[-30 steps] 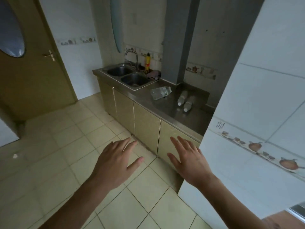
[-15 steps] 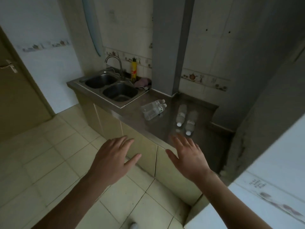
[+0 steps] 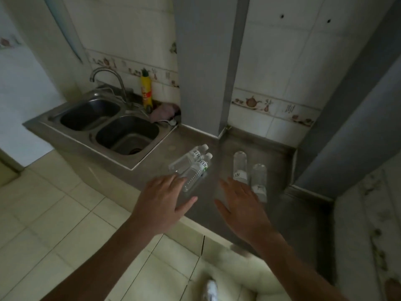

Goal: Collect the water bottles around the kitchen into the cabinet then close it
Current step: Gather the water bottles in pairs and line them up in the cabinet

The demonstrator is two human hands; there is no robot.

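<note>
Several clear plastic water bottles lie on the steel counter (image 3: 217, 209). One pair of bottles (image 3: 191, 166) lies side by side just right of the sink, caps pointing away. A second pair of bottles (image 3: 249, 172) lies further right, caps towards me. My left hand (image 3: 162, 203) hovers open, its fingertips at the base of the left pair. My right hand (image 3: 240, 205) is open too, fingers spread, just short of the right pair and covering the cap of one. Below the counter edge the closed cabinet doors (image 3: 195, 242) show only as a thin strip.
A double steel sink (image 3: 108, 127) with a tap (image 3: 108, 79) fills the left of the counter. A yellow detergent bottle (image 3: 146, 90) and a pink cloth (image 3: 162, 111) stand behind it. A grey pillar (image 3: 206, 61) rises at the back; a tiled wall (image 3: 368, 224) closes the right.
I have stepped closer to the counter. Both open hands have moved forward from over the cabinet doors to over the counter, reaching the two pairs of bottles.
</note>
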